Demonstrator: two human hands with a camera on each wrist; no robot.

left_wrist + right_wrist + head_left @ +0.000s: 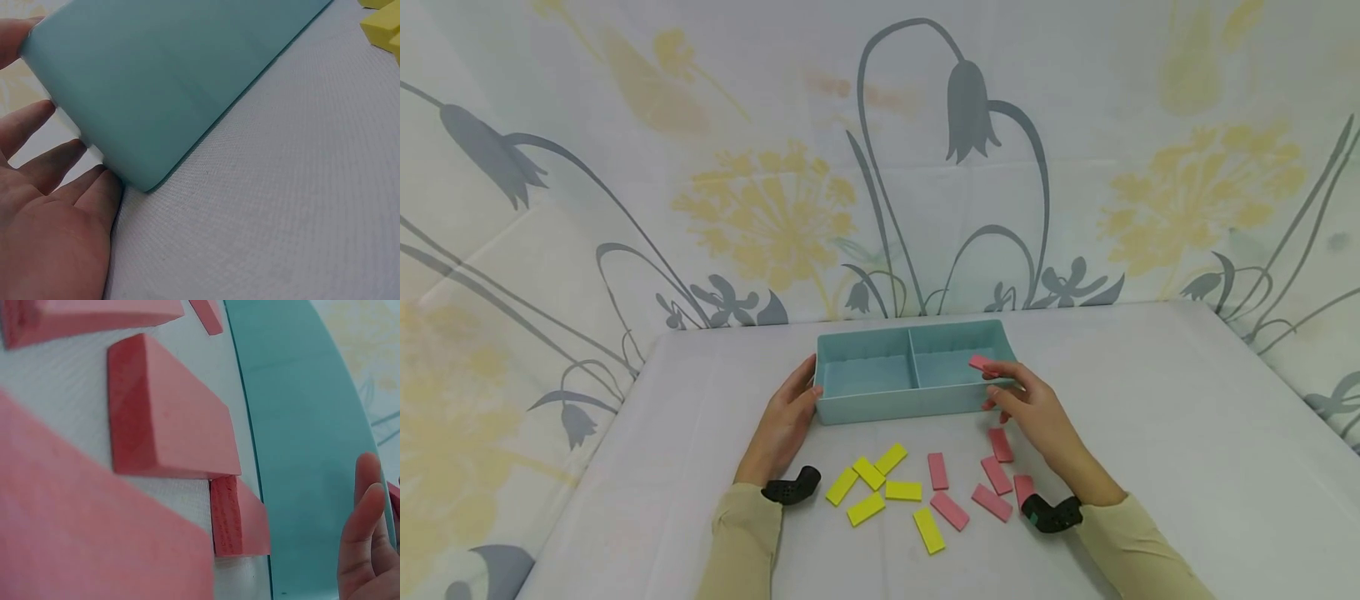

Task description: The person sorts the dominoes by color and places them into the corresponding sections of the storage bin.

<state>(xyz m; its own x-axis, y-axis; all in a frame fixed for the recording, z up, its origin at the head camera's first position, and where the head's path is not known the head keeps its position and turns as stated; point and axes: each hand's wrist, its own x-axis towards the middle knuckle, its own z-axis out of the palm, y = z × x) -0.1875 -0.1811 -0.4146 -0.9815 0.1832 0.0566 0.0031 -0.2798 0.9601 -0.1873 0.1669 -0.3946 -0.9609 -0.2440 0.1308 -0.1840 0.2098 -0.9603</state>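
A light blue box [891,406] with two compartments stands on the table. At its left end my left hand [784,425] rests, fingers extended against the end wall and thumb at the near corner; in the left wrist view the fingertips of the hand [53,219] touch the box [156,81]. My right hand [1033,412] pinches a pink block [980,363] over the right compartment. The right wrist view shows part of that hand [369,544] beside the box wall [306,437], with the held block mostly hidden.
Several yellow blocks [904,491] lie in front of the box, left of several loose pink blocks [950,511]. One pink block [1001,445] lies near the front wall, below my right hand. A patterned cloth [760,208] hangs behind the table.
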